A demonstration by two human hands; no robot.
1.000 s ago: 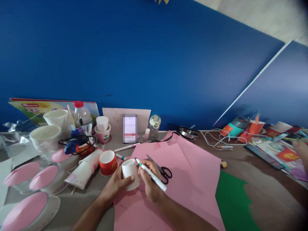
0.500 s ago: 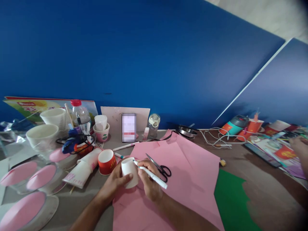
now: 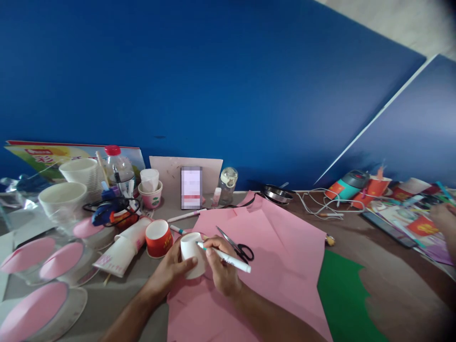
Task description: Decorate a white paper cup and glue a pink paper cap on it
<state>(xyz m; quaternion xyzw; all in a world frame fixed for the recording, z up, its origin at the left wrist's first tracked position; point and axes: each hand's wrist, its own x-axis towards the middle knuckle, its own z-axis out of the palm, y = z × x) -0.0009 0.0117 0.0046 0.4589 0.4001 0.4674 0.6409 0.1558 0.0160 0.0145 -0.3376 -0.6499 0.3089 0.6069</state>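
A small white paper cup is held upright by my left hand, thumb across its front. My right hand grips a white marker, its tip close to the cup's right side near the rim. Whether the tip touches the cup I cannot tell. Under both hands lies pink paper. Black-handled scissors rest on it, just right of my right hand. A red paper cup stands to the left of the white one.
Pink-topped cups fill the left side, with stacked white bowls behind. A phone leans on a board at the back, beside a glass jar. Green paper lies right. Another person's hand is at the far right.
The marker has tilted flatter, its tip slightly lower beside the cup and its back end a little further right. My left hand still holds the cup.
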